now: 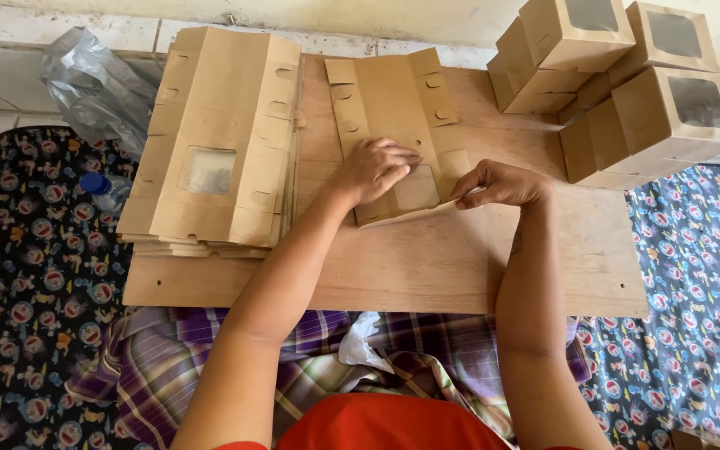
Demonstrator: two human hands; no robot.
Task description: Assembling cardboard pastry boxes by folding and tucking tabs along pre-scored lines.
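A flat brown cardboard box blank (393, 108) with a clear window lies on the wooden board (427, 267). My left hand (374, 169) presses flat on the blank just left of its window. My right hand (502, 183) pinches the blank's near right edge and lifts that flap slightly off the board. Both forearms reach in from the bottom of the view.
A stack of several flat window-box blanks (218, 142) sits at the board's left. Several folded brown window boxes (627, 83) are piled at the back right. A crumpled plastic bag (97, 83) and a blue-capped bottle (102, 187) lie at the left on patterned cloth (18, 275).
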